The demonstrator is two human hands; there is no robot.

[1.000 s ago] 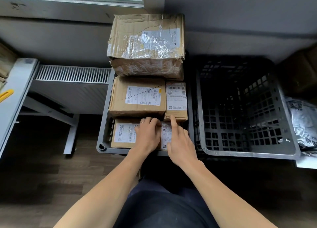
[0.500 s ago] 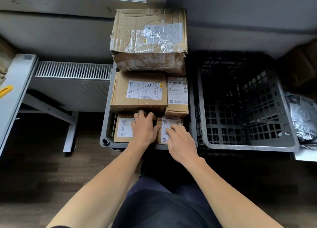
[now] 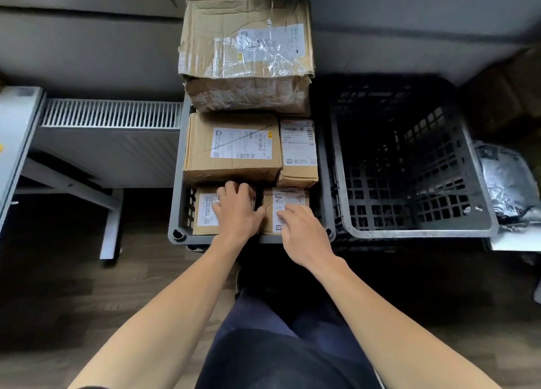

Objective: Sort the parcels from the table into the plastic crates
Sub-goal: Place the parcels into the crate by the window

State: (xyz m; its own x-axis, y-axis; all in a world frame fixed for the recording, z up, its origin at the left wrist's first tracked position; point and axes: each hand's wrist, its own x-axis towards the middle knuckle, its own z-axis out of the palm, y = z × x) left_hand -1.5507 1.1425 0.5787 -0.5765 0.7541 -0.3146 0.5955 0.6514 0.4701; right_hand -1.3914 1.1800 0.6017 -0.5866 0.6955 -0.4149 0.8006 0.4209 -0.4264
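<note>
Over the packed grey crate (image 3: 175,207), a person's left hand (image 3: 235,210) grips one small parcel (image 3: 205,213) while the right hand (image 3: 301,230) lies open-fingered on the neighbouring parcel (image 3: 288,202); pressing both down level, snug beside the larger boxes (image 3: 231,148), seems wise.

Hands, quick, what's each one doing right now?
Left hand: grips the left front parcel, fingers curled over its far edge.
Right hand: open, fingertips resting on the right front parcel.
</note>
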